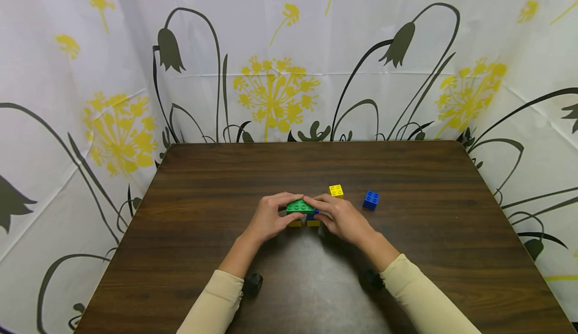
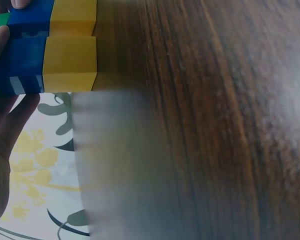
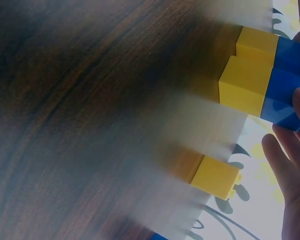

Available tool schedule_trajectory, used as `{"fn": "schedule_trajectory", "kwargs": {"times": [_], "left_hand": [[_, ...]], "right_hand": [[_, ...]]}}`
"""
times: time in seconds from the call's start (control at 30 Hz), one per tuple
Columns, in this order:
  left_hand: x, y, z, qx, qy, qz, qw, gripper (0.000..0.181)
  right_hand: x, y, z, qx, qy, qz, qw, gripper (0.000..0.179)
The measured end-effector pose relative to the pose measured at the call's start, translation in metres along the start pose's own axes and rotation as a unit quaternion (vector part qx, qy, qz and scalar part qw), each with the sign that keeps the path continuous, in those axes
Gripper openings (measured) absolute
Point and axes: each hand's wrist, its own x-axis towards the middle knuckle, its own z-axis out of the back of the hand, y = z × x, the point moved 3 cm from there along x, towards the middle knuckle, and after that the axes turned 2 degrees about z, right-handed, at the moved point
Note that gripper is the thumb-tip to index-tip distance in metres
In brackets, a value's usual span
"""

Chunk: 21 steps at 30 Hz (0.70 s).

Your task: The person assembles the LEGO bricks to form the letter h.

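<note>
Two yellow bricks [image 1: 313,223] stand side by side on the table, each with a blue brick [image 2: 19,65] on top. A green brick [image 1: 299,207] with studs lies over the left part of the stack. My left hand [image 1: 269,217] holds the green brick, its thumb in front and its fingers behind. With thumb and fingers, my right hand [image 1: 345,219] pinches the right blue brick [image 3: 285,102] beside it. The green brick's far side is hidden by fingers. In the left wrist view, only a green edge shows past the thumb.
Behind the right hand stands a loose yellow brick [image 1: 336,190], and farther right a loose blue brick [image 1: 371,200]. The dark wooden table [image 1: 217,173] ends at a patterned curtain [image 1: 289,43] at the back.
</note>
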Motion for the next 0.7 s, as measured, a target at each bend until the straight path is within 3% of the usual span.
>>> {"fn": "schedule_trajectory", "kwargs": {"times": [0.2, 0.37, 0.7], "left_hand": [[0.0001, 0.0001, 0.0009, 0.009, -0.002, -0.011, 0.9999, 0.046], [-0.0001, 0.0004, 0.002, 0.013, 0.007, 0.002, 0.9999, 0.048], [-0.0038, 0.001, 0.0023, 0.075, 0.007, 0.004, 0.9971, 0.052]], "right_hand": [[0.0004, 0.0, 0.0006, 0.001, 0.0, 0.003, 1.0, 0.061], [0.0013, 0.001, 0.001, -0.001, -0.002, 0.002, 1.0, 0.061], [0.0016, 0.0029, 0.0002, -0.009, -0.004, -0.011, 0.9999, 0.06]]}}
